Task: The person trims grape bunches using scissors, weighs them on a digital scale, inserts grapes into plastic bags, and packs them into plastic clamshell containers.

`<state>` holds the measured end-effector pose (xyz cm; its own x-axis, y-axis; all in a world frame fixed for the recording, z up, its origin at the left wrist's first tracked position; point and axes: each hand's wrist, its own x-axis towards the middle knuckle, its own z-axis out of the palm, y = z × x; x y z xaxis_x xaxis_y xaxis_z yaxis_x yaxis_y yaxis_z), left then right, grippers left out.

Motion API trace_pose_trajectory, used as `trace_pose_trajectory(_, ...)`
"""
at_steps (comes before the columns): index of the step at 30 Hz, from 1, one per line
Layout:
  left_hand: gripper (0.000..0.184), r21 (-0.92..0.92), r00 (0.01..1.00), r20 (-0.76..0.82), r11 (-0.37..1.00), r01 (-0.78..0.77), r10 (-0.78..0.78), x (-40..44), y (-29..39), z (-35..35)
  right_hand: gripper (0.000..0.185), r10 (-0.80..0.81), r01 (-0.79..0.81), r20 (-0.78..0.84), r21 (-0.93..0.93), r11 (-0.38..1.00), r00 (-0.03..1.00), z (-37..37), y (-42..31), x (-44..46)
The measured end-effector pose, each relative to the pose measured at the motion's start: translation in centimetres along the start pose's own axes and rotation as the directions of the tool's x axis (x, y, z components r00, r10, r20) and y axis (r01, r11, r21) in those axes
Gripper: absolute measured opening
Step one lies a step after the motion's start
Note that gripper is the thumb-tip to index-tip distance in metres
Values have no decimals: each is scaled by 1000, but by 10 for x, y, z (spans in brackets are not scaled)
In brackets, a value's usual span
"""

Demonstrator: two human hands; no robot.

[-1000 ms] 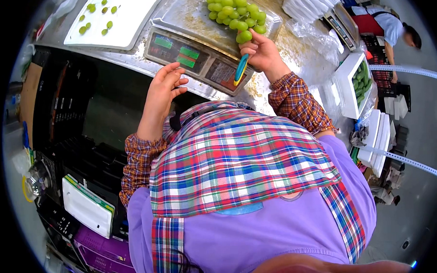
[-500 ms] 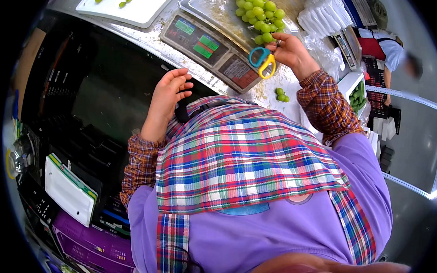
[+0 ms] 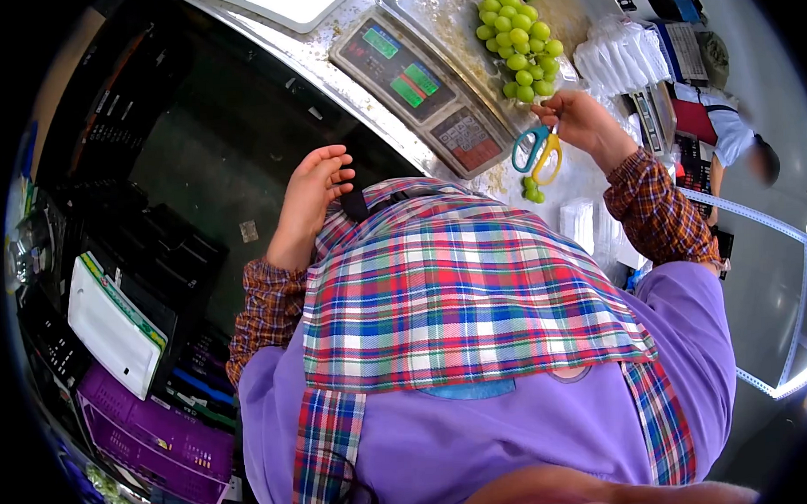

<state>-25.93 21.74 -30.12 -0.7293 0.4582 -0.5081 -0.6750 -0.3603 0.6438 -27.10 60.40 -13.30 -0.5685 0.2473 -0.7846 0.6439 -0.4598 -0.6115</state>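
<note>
A bunch of green grapes (image 3: 519, 36) lies on the metal tray (image 3: 431, 24) of a scale, whose display panel (image 3: 397, 70) shows green digits. At the lower end of the bunch, my right hand (image 3: 581, 126) has its fingers bent together round a pair of scissors (image 3: 535, 151) with teal and yellow handles, which hang below the fingers. Whether the fingertips also touch the bunch is unclear. My left hand (image 3: 317, 191) is held in the air left of the scale, fingers loosely curved and apart, holding nothing. A few loose grapes (image 3: 532, 191) rest below the scissors.
Stacked white packaging (image 3: 621, 56) lies right of the scale. A white board (image 3: 297, 2) is at the top edge. Another person (image 3: 728, 134) stands at the far right. Purple crates (image 3: 156, 429) and a white tray (image 3: 115, 329) are at the lower left.
The view has turned, so the scale and grapes appear farther right. My right hand stays by the bunch's lower end, and the scissors now hang with both handle loops showing. My left hand remains raised.
</note>
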Motion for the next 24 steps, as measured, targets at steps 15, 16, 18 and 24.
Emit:
trace_pose_trajectory(15,25,-3,998,-69,1000,-9,9,7,15,0,20,-297,292,21,-267,918,955,-43,0,-33)
trace_pose_trajectory(16,25,-5,997,-71,1000,-8,7,6,17,2,20,-343,326,4,-317,890,939,-42,1,-33)
trace_pose_trajectory(18,24,-5,998,-68,1000,-9,9,2,18,11,19,-458,356,-49,-558,750,888,-40,5,-28)
trace_pose_trajectory(24,26,57,997,-65,998,-37,41,3,10,31,23,-791,425,66,-869,255,608,-55,6,3)
